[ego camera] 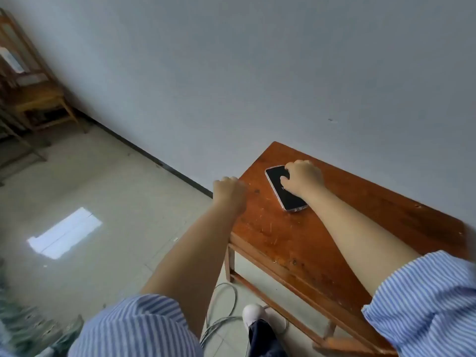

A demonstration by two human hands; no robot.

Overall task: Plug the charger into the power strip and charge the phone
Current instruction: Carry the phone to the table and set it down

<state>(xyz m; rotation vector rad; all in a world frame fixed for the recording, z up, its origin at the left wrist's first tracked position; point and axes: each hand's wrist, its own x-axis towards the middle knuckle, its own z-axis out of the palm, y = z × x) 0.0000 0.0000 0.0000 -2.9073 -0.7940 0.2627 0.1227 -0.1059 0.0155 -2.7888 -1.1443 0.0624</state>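
A black phone (279,185) in a clear case lies screen up on the far left part of a reddish wooden table (322,240). My right hand (304,177) rests on the phone's far end, fingers curled over its edge. My left hand (229,190) hovers at the table's left edge with its fingers curled in; whether it holds anything is hidden. No charger or power strip shows in this view.
A grey cable (226,307) loops on the tiled floor beside the table leg, near my white shoe (253,314). A grey wall runs behind the table. A wooden chair (38,99) stands far left.
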